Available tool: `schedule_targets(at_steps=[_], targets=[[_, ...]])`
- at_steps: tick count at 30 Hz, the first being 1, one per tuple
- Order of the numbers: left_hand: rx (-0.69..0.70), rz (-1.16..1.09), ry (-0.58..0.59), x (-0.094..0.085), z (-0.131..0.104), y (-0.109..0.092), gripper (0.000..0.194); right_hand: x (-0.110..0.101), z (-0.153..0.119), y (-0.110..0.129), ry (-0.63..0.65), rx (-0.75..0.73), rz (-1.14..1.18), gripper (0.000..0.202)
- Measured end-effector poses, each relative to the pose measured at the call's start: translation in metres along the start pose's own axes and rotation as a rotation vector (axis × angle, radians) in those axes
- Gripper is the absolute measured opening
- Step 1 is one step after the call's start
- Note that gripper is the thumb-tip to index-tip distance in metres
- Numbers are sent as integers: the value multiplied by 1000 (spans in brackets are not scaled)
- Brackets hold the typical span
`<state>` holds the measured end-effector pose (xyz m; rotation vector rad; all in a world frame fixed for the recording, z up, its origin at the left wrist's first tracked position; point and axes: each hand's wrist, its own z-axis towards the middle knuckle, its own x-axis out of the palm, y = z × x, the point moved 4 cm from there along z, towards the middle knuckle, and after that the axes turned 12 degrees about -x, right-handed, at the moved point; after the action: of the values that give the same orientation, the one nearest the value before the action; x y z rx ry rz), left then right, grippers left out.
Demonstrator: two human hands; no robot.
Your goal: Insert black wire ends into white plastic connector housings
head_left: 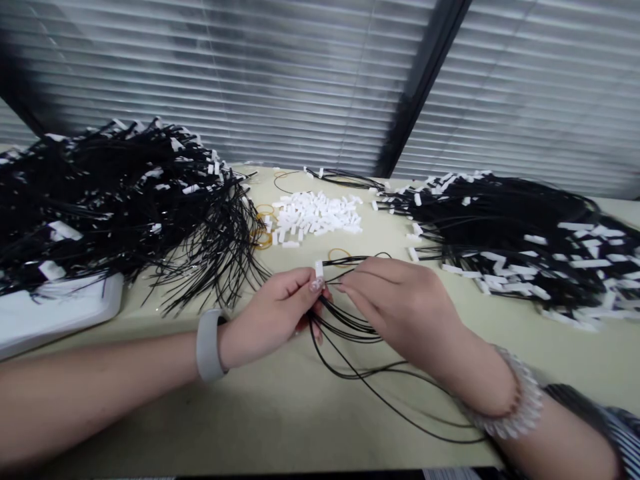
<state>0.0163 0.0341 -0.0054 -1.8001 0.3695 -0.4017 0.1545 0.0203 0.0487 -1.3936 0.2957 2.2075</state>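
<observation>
My left hand [290, 300] is closed around a white plastic connector [319, 269] and the ends of several thin black wires [350, 327]. The connector sticks up between thumb and fingers, with wires running from it to the right. Just right of it, my right hand [395, 293] is closed in a pinch on one of the black wires close to the connector; its fingertips are partly hidden. The wires loop below both hands over the table [280, 413]. Behind the hands lies a heap of loose white connectors [317, 215].
A large pile of black wires [115, 193] on the left rests partly on a white tray [65, 307]. To the right lies another pile of black wires with white connectors [510, 227]. Yellow rubber bands [261, 237] sit beside the connector heap. Blinds [300, 80] stand behind.
</observation>
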Motion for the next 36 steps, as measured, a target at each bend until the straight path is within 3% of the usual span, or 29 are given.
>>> schedule_targets(at_steps=[4, 9, 16, 19, 23, 26, 29, 33, 36], targets=[[6, 17, -9, 0, 0, -1, 30, 3, 2, 3, 51, -64, -63, 28], [44, 99, -37, 3, -2, -4, 28, 4, 5, 1, 35, 34, 20, 31], [66, 136, -9, 3, -2, -4, 28, 10, 5, 8, -32, -48, 48, 23], [54, 101, -22, 2, -1, -3, 29, 10, 7, 7, -27, 11, 10, 27], [12, 108, -90, -3, 1, 0, 30, 1, 6, -2, 0, 67, 72, 24], [13, 68, -171, -7, 2, 2, 30, -17, 2, -10, -111, 77, 106, 14], [33, 4, -216, -11, 4, 4, 28, -34, -5, -20, -251, 197, 131, 15], [55, 19, -270, -14, 6, 6, 28, -32, -12, -35, -248, 461, 483, 20], [44, 10, -269, -13, 6, 6, 27, -31, -15, -43, -268, 547, 577, 20]])
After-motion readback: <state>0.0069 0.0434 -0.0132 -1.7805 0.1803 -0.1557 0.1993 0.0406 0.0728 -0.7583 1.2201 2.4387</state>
